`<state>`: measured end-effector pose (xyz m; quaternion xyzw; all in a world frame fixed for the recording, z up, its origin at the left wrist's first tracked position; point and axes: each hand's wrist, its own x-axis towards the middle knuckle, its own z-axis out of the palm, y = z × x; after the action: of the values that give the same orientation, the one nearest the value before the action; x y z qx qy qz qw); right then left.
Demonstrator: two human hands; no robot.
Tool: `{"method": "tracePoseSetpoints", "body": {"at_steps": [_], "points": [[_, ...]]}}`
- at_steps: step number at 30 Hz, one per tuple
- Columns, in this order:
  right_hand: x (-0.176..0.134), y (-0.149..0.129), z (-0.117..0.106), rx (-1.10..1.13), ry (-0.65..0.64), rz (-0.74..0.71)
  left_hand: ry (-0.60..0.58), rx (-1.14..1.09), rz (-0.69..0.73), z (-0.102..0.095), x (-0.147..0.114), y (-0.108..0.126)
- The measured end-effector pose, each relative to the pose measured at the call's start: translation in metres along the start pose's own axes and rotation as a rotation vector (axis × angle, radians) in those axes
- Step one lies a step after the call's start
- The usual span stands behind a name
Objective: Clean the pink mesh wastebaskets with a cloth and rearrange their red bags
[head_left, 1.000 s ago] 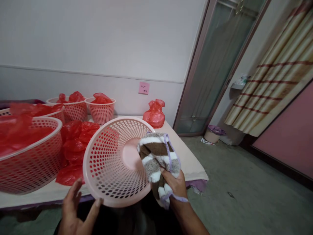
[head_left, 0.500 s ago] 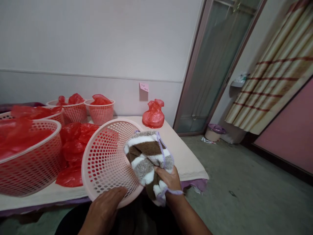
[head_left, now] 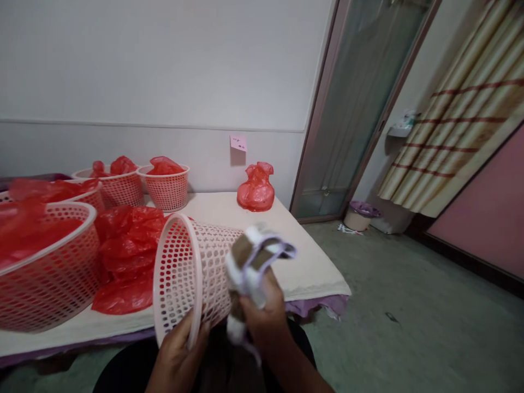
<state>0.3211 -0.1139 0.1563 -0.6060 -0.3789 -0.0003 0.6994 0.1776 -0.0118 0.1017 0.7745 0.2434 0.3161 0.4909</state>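
Note:
A pink perforated plastic basket (head_left: 213, 256) lies tipped on its side above my lap, its mouth facing left. My left hand (head_left: 182, 341) grips its rim at the lower edge, thumb outside and fingers reaching in. In my right hand (head_left: 264, 305) is a striped brown, grey and white cloth (head_left: 248, 267) with purple edging, bunched up and blurred by motion. The cloth is against or very close to the basket's base end; exact contact cannot be made out.
Several pink baskets (head_left: 49, 273) holding red plastic bags stand on the left of the cream-covered table (head_left: 303, 262). Loose red bags (head_left: 129, 262) lie beside them. A tied red bag (head_left: 256, 188) sits near the wall. A small bin (head_left: 358, 218) stands on the floor at right.
The basket has been turned so its mouth points left and its outer side shows. The cloth has moved from near the basket's mouth to its outside, by the base.

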Motion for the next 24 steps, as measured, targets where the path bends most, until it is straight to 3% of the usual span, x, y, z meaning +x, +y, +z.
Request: {"method": "tracePoseSetpoints", "body": {"at_steps": [3, 7, 9, 13, 16, 19, 24], "points": [[-0.012, -0.013, 0.023, -0.274, -0.23, -0.353, -0.007, -0.022, 0.014, 0.006, -0.001, 0.01], [-0.003, 0.005, 0.029, -0.571, -0.189, -0.57, 0.058, -0.081, -0.133, 0.004, -0.006, 0.004], [0.009, 0.028, 0.017, -0.683, -0.16, -0.537, 0.068, -0.149, -0.234, 0.001, -0.011, -0.006], [0.032, 0.078, -0.019, -0.818, -0.062, -0.24, 0.182, -0.272, -0.402, -0.003, -0.013, -0.023], [0.033, 0.09, -0.03, -0.746, 0.02, -0.091, 0.228, -0.319, -0.421, 0.0, -0.008, -0.017], [0.009, 0.071, -0.011, -0.56, 0.01, -0.127, 0.242, -0.3, -0.399, 0.004, -0.002, 0.0], [-0.058, 0.036, 0.048, -0.421, -0.117, -0.262, 0.335, -0.26, -0.323, 0.002, 0.005, 0.019]]}}
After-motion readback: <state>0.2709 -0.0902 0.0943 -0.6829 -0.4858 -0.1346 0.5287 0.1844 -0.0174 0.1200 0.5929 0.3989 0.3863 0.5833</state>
